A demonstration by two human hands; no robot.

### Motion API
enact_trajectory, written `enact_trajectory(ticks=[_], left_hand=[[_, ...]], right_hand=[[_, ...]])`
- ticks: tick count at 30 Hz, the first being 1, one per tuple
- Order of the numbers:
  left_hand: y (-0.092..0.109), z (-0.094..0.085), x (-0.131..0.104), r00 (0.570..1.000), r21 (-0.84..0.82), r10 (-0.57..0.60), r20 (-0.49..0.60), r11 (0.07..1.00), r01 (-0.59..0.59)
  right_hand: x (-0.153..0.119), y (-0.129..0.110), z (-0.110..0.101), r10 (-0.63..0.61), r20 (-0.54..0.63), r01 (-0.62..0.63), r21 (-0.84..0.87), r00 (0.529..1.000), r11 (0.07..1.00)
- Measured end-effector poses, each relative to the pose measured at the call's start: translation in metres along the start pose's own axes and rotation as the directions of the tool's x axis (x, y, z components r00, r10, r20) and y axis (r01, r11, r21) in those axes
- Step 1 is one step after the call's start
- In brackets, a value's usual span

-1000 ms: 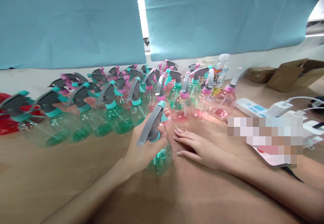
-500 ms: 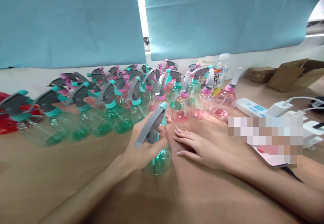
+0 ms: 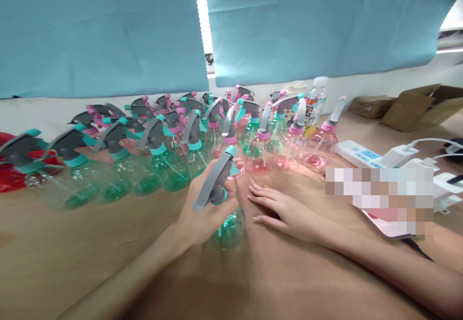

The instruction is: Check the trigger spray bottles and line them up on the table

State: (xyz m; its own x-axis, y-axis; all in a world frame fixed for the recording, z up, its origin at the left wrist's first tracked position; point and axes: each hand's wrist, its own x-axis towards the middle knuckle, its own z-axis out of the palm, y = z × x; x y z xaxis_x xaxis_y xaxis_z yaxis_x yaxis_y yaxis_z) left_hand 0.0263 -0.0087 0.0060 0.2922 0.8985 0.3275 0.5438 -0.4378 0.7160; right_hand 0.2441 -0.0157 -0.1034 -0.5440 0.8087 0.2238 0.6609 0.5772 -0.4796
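Note:
My left hand (image 3: pixel 202 209) is wrapped round the neck of a clear green spray bottle (image 3: pixel 227 231) with a grey and turquoise trigger head. The bottle stands on the table with green liquid low inside, its lever pointing toward me and to the left. My fingers partly hide the collar and trigger. Just to the right, my right hand (image 3: pixel 285 211) lies flat on the table, fingers stretched out and holding nothing. Beyond both hands stand several green spray bottles (image 3: pixel 170 168) and pink spray bottles (image 3: pixel 260 156), close together in rows.
A red plastic bag (image 3: pixel 10 173) lies at far left. At right are a white power strip (image 3: pixel 358 152) with chargers, a phone-like device (image 3: pixel 387 228) partly blurred out, and an open cardboard box (image 3: pixel 423 108). A drink bottle (image 3: pixel 318 98) stands behind the pink ones.
The trigger head in my left hand has turned or tilted slightly to the left. My right hand and the rows of bottles have stayed where they were.

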Motion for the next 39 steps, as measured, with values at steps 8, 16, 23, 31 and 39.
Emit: enact_trajectory(ticks=[8,16,23,31,39], left_hand=[[0.0012,0.0011,-0.0020,1.000,-0.016,-0.019,0.011,1.000,0.020],[0.0033,0.0002,-0.0015,1.000,-0.035,-0.022,0.012,0.999,0.022],[0.0011,0.0005,-0.0021,0.999,-0.053,-0.015,0.032,0.998,0.017],[-0.0001,-0.0013,0.0005,0.996,-0.108,-0.021,0.082,0.994,0.029],[-0.0001,-0.0017,0.0036,0.995,-0.129,-0.022,0.093,0.991,0.033]], right_hand=[[-0.0003,-0.0006,-0.0005,0.000,-0.008,0.000,0.026,1.000,1.000],[-0.0001,-0.0005,-0.0002,-0.003,-0.018,0.004,0.040,1.000,0.999],[-0.0002,-0.0002,-0.0003,0.007,-0.005,-0.007,0.043,1.000,0.999],[0.0007,-0.0015,-0.0016,-0.003,-0.006,0.003,0.046,1.000,0.999],[0.0004,-0.0034,-0.0026,-0.013,-0.027,0.014,0.049,1.000,0.999]])
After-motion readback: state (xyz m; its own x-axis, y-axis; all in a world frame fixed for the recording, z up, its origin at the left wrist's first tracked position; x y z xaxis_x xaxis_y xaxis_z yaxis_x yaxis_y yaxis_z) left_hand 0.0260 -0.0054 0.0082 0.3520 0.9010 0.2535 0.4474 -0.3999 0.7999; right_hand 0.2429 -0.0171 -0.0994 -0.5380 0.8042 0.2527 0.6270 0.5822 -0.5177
